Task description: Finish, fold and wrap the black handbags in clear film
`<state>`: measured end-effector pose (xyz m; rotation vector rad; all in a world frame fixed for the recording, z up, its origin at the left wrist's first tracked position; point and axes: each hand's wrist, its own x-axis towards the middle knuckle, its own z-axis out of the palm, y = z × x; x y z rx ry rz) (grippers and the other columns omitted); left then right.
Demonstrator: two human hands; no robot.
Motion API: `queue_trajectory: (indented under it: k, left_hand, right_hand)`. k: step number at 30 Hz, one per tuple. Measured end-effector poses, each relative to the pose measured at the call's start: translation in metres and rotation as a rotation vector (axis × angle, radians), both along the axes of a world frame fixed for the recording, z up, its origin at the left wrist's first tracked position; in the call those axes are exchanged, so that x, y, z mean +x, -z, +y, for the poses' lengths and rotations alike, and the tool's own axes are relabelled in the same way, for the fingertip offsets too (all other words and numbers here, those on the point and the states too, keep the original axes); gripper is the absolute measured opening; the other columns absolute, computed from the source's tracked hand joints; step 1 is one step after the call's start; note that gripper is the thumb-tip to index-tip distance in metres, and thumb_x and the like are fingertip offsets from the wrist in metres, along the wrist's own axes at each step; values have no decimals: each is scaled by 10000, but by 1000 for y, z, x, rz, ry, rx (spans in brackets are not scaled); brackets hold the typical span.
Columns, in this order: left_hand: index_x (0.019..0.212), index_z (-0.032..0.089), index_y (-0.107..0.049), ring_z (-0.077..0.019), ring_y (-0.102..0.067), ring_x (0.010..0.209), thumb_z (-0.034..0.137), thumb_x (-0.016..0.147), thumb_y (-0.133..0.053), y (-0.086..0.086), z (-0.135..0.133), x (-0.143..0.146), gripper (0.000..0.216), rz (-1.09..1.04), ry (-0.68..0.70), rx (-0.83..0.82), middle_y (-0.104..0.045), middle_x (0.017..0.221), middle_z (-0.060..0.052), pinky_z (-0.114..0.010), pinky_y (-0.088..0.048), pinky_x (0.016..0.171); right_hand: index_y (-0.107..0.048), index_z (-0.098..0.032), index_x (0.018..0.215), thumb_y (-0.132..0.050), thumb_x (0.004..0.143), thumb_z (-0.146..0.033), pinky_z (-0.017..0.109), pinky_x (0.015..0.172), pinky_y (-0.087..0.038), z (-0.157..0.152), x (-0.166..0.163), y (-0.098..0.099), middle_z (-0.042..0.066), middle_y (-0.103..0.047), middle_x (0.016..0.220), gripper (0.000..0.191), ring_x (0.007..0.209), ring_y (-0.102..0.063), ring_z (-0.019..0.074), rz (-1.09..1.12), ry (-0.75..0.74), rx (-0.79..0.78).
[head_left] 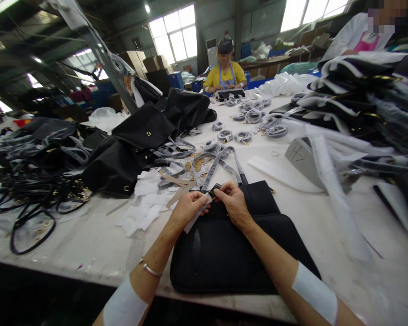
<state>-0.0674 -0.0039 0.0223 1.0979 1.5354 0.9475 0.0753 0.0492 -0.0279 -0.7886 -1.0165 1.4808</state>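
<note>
A black handbag (238, 253) lies flat at the table's front edge, its plastic-wrapped handles (221, 164) stretching away from me. Above its upper part, my left hand (192, 207) is closed in a pinch on a white paper strip (194, 219). My right hand (233, 201) pinches a small black tab (216, 189) with a bit of gold-coloured metal by it. The fingertips of both hands nearly meet there, and the exact contact is partly hidden by the fingers.
White paper scraps (144, 199) lie left of the bag. Black bags (146, 127) and straps (34, 213) crowd the left side. Coiled wrapped straps (253, 116) spread ahead. More bags (357, 95) and a grey block (304, 160) stand right. A co-worker in yellow (224, 77) sits opposite.
</note>
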Motion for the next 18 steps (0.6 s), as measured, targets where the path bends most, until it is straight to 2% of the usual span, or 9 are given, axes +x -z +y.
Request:
queue_trajectory:
  k: [2, 4, 7, 11, 14, 16, 18]
  left_hand:
    - [714, 172, -645, -143, -615, 588, 440, 757, -673, 0, -2, 0, 273, 251, -37, 161, -672, 656, -24, -225, -466, 553]
    - [724, 179, -649, -145, -615, 586, 449, 782, -644, 2, -3, 0, 276, 314, -28, 215, -664, 650, -13, -230, -473, 560]
    - [769, 169, -626, -144, -632, 571, 463, 749, -684, 6, -3, 2, 301, 155, 11, 111, -669, 665, -14, -237, -501, 553]
    - [759, 152, -579, -112, -621, 534, 446, 662, -781, 7, -1, 2, 368, -194, 41, -74, -671, 672, -30, -208, -496, 527]
    - [802, 135, -601, -112, -630, 555, 484, 654, -781, 4, -1, 0, 419, -387, 139, -205, -687, 723, -67, -205, -494, 532]
    - [830, 133, -626, -132, -647, 591, 474, 675, -757, 3, -1, 1, 397, -277, 182, -212, -695, 746, -79, -215, -494, 539]
    - [835, 147, -645, -148, -647, 610, 405, 706, -720, 2, -2, 5, 298, -31, 178, -134, -694, 741, -63, -222, -480, 532]
  right_hand:
    - [-519, -224, 677, -832, 609, -418, 272, 539, -484, 1, 0, 1, -59, -571, 581, 374, 528, -584, 136, 15, -17, -29]
    - [-517, -224, 679, -837, 600, -425, 271, 533, -485, 1, 0, 1, -57, -579, 573, 387, 521, -588, 138, 21, -31, -40]
    - [-515, -226, 680, -834, 607, -424, 273, 531, -487, 1, -1, 2, -61, -575, 561, 382, 516, -589, 140, 19, -38, -35]
    - [-522, -226, 682, -829, 628, -389, 266, 543, -484, -1, 0, 1, -67, -564, 578, 352, 526, -589, 132, 27, -27, -11]
    - [-528, -225, 684, -820, 646, -373, 264, 553, -481, -1, 1, 1, -64, -568, 578, 329, 534, -587, 129, 31, -26, 5]
    - [-527, -224, 684, -822, 641, -374, 262, 543, -478, 0, 1, 0, -64, -572, 571, 333, 526, -585, 129, 36, -24, -9]
    - [-524, -223, 687, -830, 625, -381, 259, 527, -475, 0, 0, 0, -63, -581, 571, 349, 514, -586, 129, 57, -18, -43]
